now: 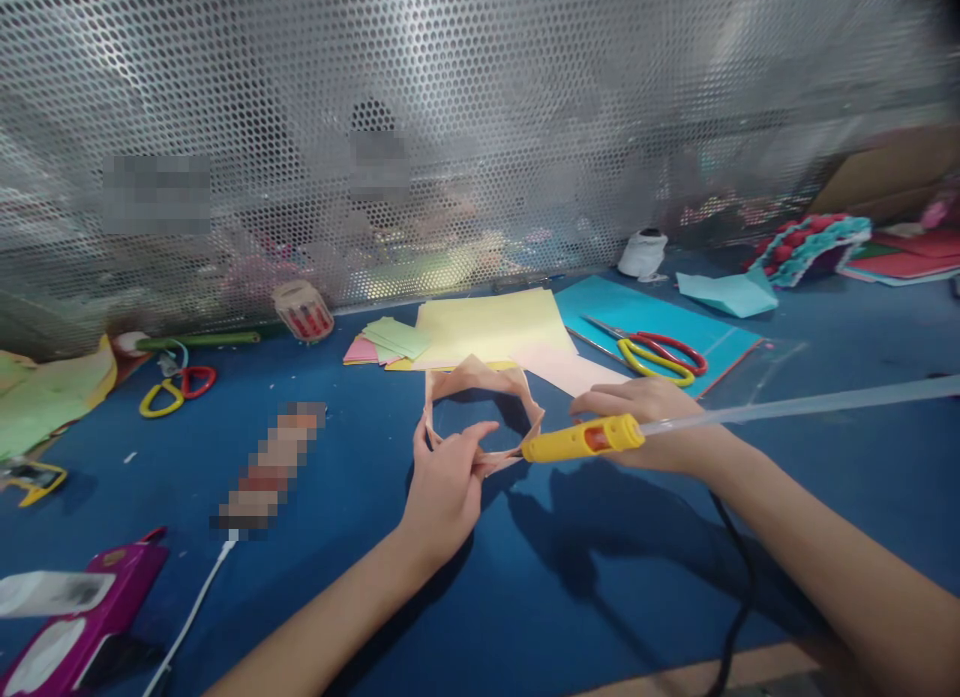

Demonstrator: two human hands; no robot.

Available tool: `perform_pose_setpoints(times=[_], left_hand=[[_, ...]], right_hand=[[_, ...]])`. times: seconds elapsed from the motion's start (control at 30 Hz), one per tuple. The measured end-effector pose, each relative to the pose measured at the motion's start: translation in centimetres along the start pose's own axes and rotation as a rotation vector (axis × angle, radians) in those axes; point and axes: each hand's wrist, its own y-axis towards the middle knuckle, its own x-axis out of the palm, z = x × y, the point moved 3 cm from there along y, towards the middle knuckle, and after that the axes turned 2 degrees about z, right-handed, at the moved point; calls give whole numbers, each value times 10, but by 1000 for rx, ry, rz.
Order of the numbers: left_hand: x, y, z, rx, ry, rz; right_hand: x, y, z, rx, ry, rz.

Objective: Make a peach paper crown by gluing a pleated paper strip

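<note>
A ring of folded pale-pink paper [480, 377] rests on the blue table, with pointed folds along its outside. My left hand [448, 482] pinches the near-left side of the ring between thumb and fingers. In my right hand [660, 422] is a yellow hot glue gun [581, 439], held nearly level. Its nozzle meets or almost meets the near-right edge of the ring; I cannot tell if it touches. A long clear glue stick [810, 395] sticks out of the gun's back to the right.
Behind the ring lie yellow paper sheets [495, 327], small green slips [394, 337] and a blue sheet [600, 307] bearing red-and-yellow scissors [660, 359]. More scissors [180, 389] lie left. A purple tape dispenser [112, 597] is near left. A perforated metal panel [465, 127] closes off the back.
</note>
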Motion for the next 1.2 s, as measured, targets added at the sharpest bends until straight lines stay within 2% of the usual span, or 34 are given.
perform_pose_setpoints(times=[0.17,0.47,0.73,0.97,1.1,1.2], left_hand=[[0,-1,2,19,45,-36],[-3,-3,5,4,69,66],[-3,-3,6,12,132,170],[2,-3,3,62,80,57],[3,-3,3,46,46,36],[3,-3,3,92,10,59]], right_hand=[[-1,0,0,-23,-6,-51],[6,-1,-2,-39,-6,-6],[9,-1,-5,-16,2,-23],[6,3,-11,-4,63,-82],[6,3,-11,-9,49,-117],[8,2,-8,8,36,-113]])
